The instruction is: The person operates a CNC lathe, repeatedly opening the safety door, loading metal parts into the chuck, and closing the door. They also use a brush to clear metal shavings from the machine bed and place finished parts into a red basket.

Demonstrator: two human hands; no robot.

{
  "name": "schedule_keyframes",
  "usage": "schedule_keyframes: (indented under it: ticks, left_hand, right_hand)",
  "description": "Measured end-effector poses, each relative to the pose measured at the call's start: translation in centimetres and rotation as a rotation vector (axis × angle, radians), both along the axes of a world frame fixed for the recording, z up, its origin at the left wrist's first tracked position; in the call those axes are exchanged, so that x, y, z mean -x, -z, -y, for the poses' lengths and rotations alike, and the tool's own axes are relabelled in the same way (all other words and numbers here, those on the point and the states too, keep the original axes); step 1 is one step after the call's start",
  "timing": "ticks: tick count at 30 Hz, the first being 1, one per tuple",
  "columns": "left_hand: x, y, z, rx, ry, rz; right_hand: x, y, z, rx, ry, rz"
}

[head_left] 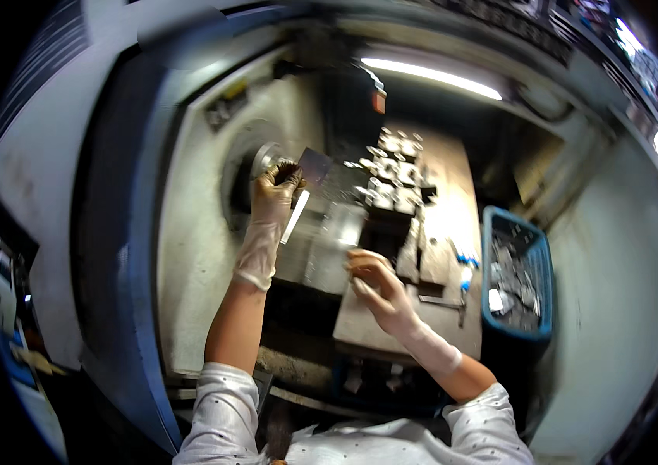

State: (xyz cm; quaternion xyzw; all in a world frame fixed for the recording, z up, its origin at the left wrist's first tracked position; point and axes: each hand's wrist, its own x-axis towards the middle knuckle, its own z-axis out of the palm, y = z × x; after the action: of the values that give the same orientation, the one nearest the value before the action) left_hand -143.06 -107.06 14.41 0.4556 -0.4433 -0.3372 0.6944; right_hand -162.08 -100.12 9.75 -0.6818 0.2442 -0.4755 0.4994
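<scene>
My left hand wears a pale thin glove with dark, stained fingertips. Its fingers are closed at the edge of a dark, flat square plate, right in front of the round metal chuck of a lathe. Just below them is a narrow white strip; whether the hand touches it is unclear. My right hand, also gloved and slightly smeared by motion, hovers over the near end of the machine's slide. Its fingers are loosely bent, apart from the thumb, and nothing shows between them.
Several metal tool holders stand in rows on the machine bed. An L-shaped wrench and a blue-and-white tool lie near its right edge. A blue plastic basket of metal pieces stands farther right. A lamp glows above.
</scene>
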Motion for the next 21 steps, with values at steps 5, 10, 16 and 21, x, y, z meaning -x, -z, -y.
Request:
schedule_keyframes:
  ticks: [5, 10, 16, 21]
  left_hand:
    - [14.7, 0.5, -5.1, 0.091, 0.557, 0.54]
    - [29.3, 6.1, -2.8, -0.075, 0.692, 0.78]
    - [32.6, 9.0, -3.0, 0.146, 0.293, 0.743]
    - [21.7, 3.7, -15.4, 0.22, 0.308, 0.622]
  right_hand:
    - [15.7, 3.1, -10.3, 0.071, 0.796, -0.219]
    - [25.8, 7.3, -18.5, -0.291, 1.258, -0.101]
    - [27.2, 12.8, -20.6, -0.382, 1.058, -0.441]
    - [22.7, 17.6, -17.7, -0.298, 0.602, -0.581]
